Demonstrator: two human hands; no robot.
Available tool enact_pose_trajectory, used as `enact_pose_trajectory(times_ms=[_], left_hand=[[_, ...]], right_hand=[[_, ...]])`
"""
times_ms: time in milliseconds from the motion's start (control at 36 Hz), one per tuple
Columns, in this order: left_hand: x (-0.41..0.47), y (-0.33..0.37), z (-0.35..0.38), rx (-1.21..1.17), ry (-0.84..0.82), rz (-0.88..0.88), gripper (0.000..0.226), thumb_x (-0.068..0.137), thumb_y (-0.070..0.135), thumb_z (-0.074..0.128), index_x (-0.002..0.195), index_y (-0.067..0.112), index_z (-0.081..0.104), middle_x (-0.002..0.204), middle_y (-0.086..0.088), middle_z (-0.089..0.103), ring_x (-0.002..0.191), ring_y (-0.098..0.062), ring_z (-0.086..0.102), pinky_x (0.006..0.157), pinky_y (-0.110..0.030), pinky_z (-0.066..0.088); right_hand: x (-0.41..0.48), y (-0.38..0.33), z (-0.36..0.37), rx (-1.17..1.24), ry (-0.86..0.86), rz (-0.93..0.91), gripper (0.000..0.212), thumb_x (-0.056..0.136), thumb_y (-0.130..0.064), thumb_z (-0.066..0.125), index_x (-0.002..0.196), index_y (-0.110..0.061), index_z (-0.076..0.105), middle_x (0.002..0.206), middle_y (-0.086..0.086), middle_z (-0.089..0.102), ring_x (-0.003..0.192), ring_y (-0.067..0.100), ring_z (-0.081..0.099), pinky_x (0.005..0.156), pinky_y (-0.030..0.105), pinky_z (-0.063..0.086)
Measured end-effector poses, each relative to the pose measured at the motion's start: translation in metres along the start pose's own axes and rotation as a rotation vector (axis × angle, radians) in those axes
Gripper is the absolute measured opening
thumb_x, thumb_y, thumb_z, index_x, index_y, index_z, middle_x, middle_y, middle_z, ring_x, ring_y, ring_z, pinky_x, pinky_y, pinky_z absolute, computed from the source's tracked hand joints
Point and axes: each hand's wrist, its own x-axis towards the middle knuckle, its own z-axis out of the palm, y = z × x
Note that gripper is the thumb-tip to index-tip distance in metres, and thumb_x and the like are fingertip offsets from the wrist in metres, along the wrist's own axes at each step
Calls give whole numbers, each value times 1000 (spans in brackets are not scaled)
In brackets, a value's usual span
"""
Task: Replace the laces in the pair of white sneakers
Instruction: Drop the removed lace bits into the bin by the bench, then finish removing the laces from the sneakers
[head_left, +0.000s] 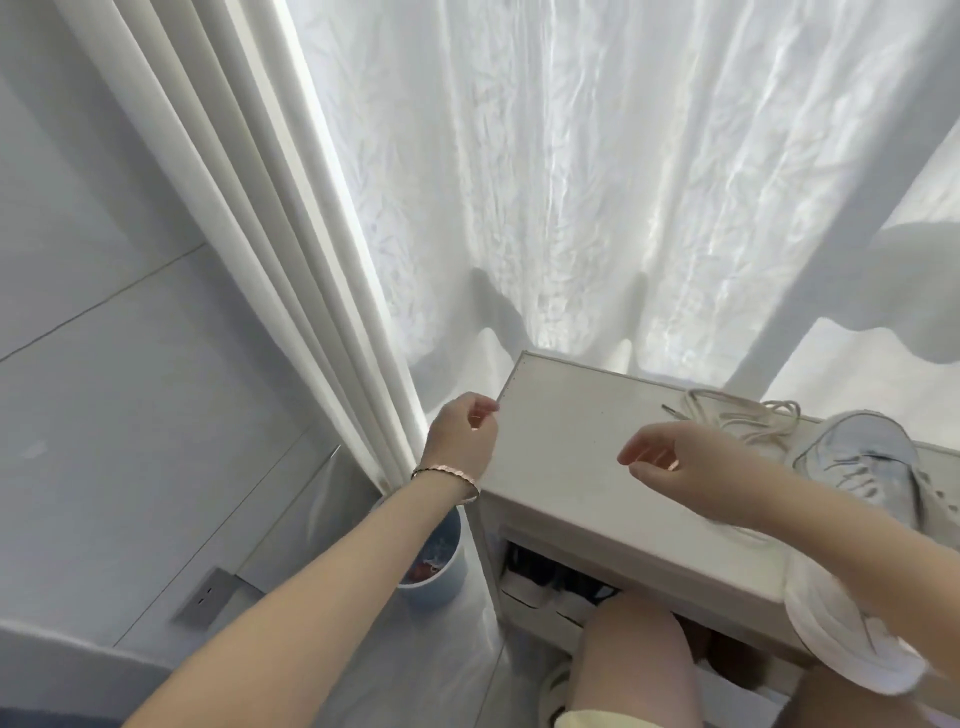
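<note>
White sneakers (857, 460), cream laces (737, 415) piled nr them

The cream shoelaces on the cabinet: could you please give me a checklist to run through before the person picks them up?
1. Loose cream shoelaces lie unobstructed on the white cabinet top: ok.
2. Right hand empty, hovering near them: ok.
3. Left hand empty, at the cabinet's left edge: ok.
4. Far white sneaker sits on the top: ok.
5. Near white sneaker overhangs the front edge: not ok.
6. Whether either sneaker is already unlaced: cannot tell, blurred.
</note>
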Motion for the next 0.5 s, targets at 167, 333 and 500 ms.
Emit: enact_pose_trajectory(times_ms=[167, 333, 500], left_hand=[[-56, 89, 55, 95, -277, 365, 17, 91, 13, 50, 101, 17, 63, 102, 7, 58, 92, -3, 53, 74, -2, 35], [-92, 147, 122, 341, -465, 600, 28, 92, 24, 50, 119, 21, 56, 130, 3, 46, 124, -15, 38, 105, -28, 30], [-99, 158, 173, 764, -520, 570, 47, 92, 19, 41, 137, 21, 29, 150, -6, 16, 135, -28, 25, 108, -38, 29]], right_hand=[[-50, 24, -57, 22, 209, 29, 12, 90, -18, 57, 92, -27, 65, 84, -13, 63, 76, -4, 56, 66, 5, 42], [-117, 86, -104, -44, 403, 204, 13, 90, -17, 56, 97, -20, 67, 89, -4, 66, 80, 6, 58, 68, 12, 40], [-188, 170, -124, -178, 551, 513, 21, 92, -17, 51, 108, -11, 64, 106, 4, 58, 95, 14, 49, 79, 24, 34]])
